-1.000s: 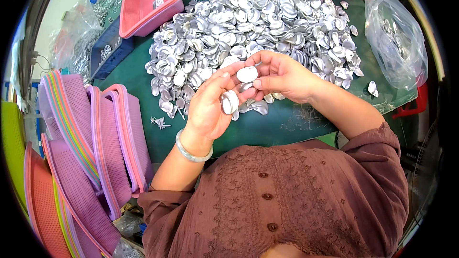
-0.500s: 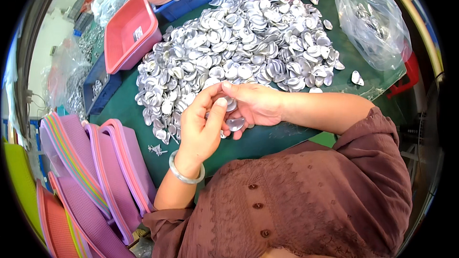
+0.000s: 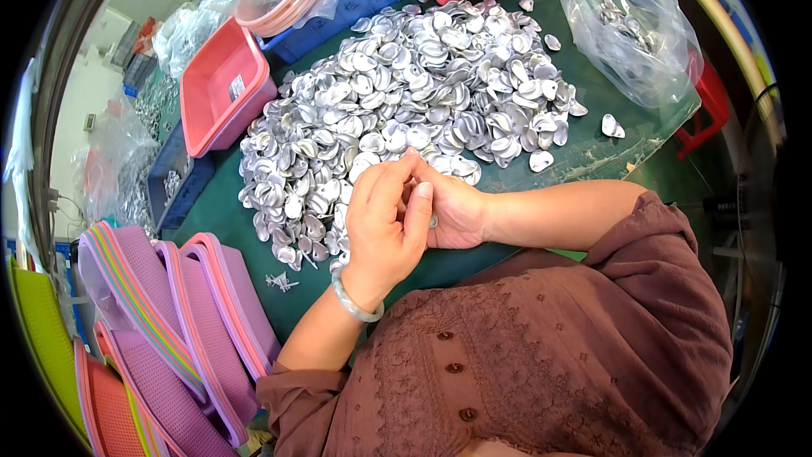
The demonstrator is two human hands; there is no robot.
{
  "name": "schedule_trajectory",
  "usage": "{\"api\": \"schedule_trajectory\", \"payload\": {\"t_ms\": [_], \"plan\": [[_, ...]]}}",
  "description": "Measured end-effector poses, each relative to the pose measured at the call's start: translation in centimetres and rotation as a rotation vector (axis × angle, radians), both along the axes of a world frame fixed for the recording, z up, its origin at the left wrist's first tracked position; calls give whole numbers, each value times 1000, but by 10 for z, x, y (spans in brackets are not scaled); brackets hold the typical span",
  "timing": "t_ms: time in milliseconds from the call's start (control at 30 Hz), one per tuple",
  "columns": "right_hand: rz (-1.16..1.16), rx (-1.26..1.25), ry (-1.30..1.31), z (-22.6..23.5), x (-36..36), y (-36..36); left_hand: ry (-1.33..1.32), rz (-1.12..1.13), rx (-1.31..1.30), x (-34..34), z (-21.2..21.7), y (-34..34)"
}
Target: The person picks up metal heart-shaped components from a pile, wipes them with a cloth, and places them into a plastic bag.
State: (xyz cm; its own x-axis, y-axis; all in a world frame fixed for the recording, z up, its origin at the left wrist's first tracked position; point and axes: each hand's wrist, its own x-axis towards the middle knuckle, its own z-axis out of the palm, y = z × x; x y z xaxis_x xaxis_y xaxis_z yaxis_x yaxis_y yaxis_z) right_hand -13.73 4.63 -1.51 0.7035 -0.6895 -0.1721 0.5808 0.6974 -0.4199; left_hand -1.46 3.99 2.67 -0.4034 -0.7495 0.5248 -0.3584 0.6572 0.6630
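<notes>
Left hand [image 3: 385, 224] and right hand [image 3: 448, 207] meet at the near edge of the heap of silver shells [image 3: 406, 101] on the green tabletop [image 3: 228, 220]. The left hand curls over the right; together they pinch a small silver piece [image 3: 433, 221], mostly hidden, so its orientation and long axis cannot be told. A firm fingertip grip suits this. A pink tray [image 3: 224, 85] lies left of the heap, a clear bag [image 3: 634, 30] to its right.

Left hand [image 3: 385, 224] covers right hand [image 3: 452, 211] fingers; held piece mostly hidden.
</notes>
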Motion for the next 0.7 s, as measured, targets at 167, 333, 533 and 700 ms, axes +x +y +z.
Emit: {"api": "schedule_trajectory", "payload": {"t_ms": [167,333,533,700], "plan": [[-13,55,19,-16,3,3,27,-26,80,0,-5,6],[-10,-4,35,-6,5,5,127,-74,160,1,-1,9],[10,-53,73,-8,-2,-9,222,-31,175,26,-1,-12],[-124,-229,466,19,-46,-21,251,154,405,68,13,-22]]}}
